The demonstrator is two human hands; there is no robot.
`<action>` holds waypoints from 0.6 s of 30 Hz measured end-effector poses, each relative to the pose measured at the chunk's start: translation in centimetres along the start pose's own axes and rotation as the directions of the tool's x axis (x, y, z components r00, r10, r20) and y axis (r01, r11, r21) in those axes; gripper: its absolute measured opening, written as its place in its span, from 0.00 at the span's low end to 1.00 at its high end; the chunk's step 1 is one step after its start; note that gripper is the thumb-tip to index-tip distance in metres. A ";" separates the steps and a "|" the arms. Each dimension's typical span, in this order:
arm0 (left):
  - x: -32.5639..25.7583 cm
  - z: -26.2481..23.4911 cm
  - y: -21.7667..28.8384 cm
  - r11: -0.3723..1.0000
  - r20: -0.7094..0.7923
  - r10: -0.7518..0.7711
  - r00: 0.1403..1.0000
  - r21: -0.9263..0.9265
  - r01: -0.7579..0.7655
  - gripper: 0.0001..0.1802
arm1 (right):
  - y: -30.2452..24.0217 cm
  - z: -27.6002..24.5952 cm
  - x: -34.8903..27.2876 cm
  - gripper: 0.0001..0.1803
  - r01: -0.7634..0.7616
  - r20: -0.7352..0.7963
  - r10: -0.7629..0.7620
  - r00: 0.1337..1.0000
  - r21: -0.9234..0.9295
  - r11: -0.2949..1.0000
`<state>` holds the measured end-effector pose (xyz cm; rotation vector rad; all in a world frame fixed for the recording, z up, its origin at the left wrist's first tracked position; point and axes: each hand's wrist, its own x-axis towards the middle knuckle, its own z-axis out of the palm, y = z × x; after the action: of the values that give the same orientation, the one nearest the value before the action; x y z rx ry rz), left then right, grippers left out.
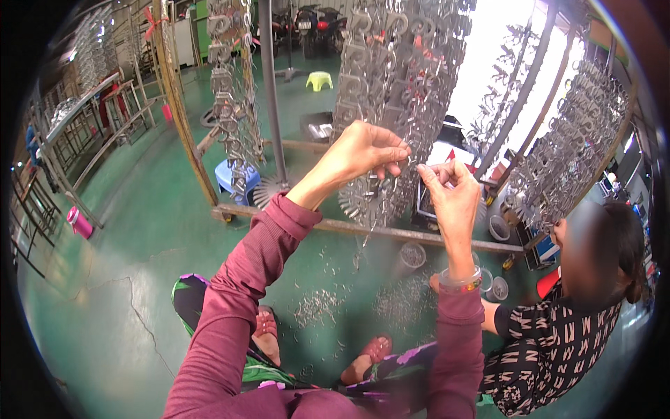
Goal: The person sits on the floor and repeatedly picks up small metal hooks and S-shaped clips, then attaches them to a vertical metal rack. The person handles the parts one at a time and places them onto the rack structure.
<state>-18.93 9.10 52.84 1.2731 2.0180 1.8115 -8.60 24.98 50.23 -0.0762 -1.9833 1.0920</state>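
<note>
Strands of small grey metal parts (398, 70), strung with hooks, hang from a rack in front of me. My left hand (373, 150) is raised at the lower part of these strands, thumb and fingers pinched together. Just right of it and slightly lower, my right hand (455, 192) is closed in a pinch too, with a clear bangle and a beaded bracelet at the wrist. Whatever lies between the fingertips of either hand is too small to make out. Below, loose thin metal hooks (317, 307) lie scattered on the green floor between my feet.
A co-worker (558, 335) in a black patterned top sits close on my right, by another hanging bundle (569, 140). The rack's low wooden bar (328, 225) crosses before me. A small tub (412, 257) stands below it, and a blue stool (236, 180) behind it.
</note>
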 end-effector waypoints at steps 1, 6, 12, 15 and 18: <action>-0.1 0.3 -0.2 0.999 0.009 -0.002 1.000 0.039 0.001 0.11 | 0.6 0.1 -0.4 0.16 0.031 0.002 -0.031 1.000 -0.016 0.999; -1.5 2.4 -0.3 0.978 0.057 -0.015 0.998 0.207 0.003 0.11 | 1.4 0.1 -2.7 0.12 -0.012 0.044 0.009 0.999 0.080 0.997; -2.7 4.5 -3.4 0.990 0.206 -0.119 0.971 0.092 0.102 0.12 | 3.1 -1.0 -6.3 0.08 -0.001 0.000 0.001 1.000 -0.042 0.999; -4.1 4.3 -6.3 0.937 0.318 -0.255 0.913 -0.150 0.314 0.12 | 5.7 -0.7 -7.7 0.08 0.010 -0.048 -0.007 0.999 0.062 0.998; -6.7 4.5 -10.3 0.869 0.354 -0.353 0.866 -0.218 0.444 0.13 | 6.9 -0.9 -8.7 0.11 0.020 -0.107 -0.012 0.994 0.080 0.997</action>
<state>-16.89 8.95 39.90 0.8916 1.6224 1.5322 -4.64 26.16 39.89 -0.0734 -1.8404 1.1335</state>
